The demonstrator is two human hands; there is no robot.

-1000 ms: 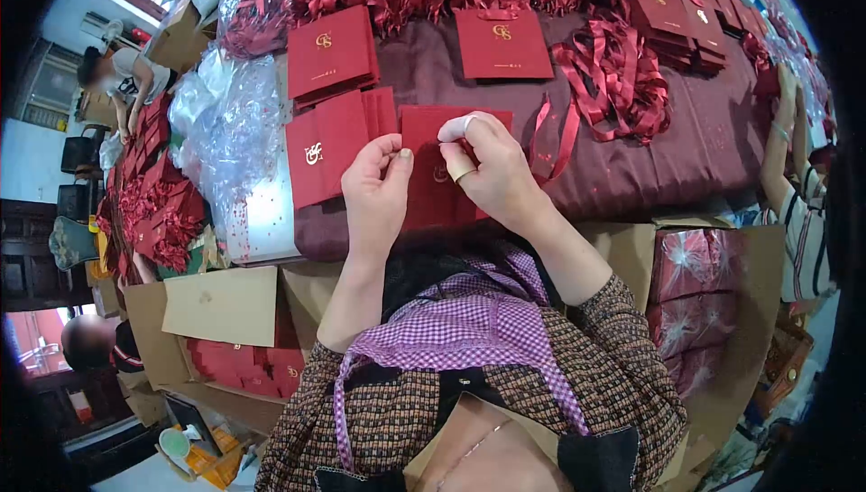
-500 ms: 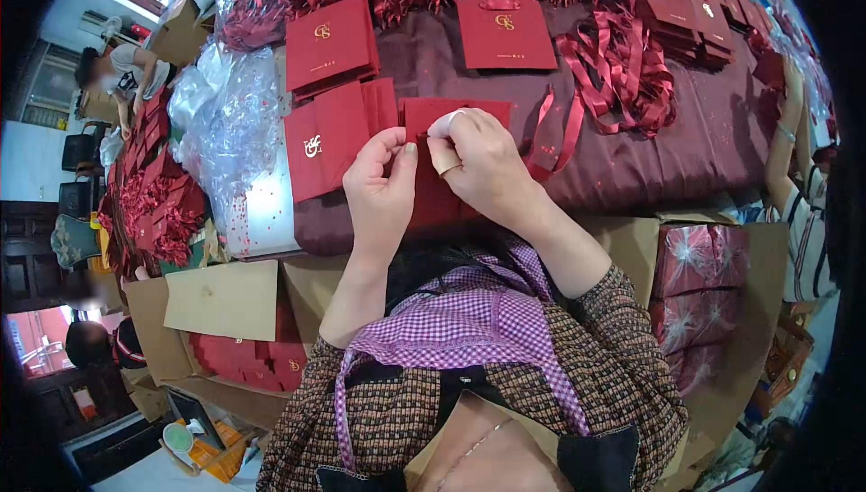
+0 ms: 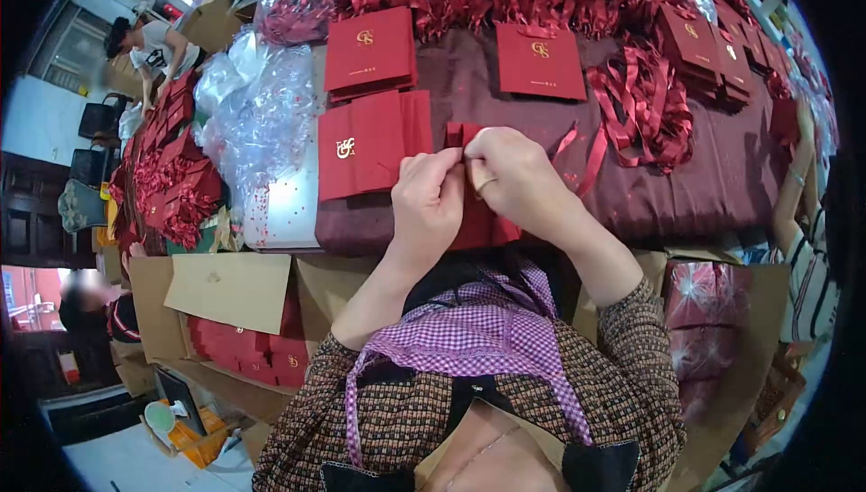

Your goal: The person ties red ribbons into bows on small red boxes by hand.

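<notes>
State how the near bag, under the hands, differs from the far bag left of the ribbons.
The near bag has the left hand and right hand on it; the far bag lies untouched. The near bag is largely covered, no logo showing; the far bag shows its gold logo. Both are red.

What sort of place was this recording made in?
Probably a packaging workshop: stacked red gift bags, a tangle of red ribbon and an open carton of wrapped red packs suggest it.
</notes>
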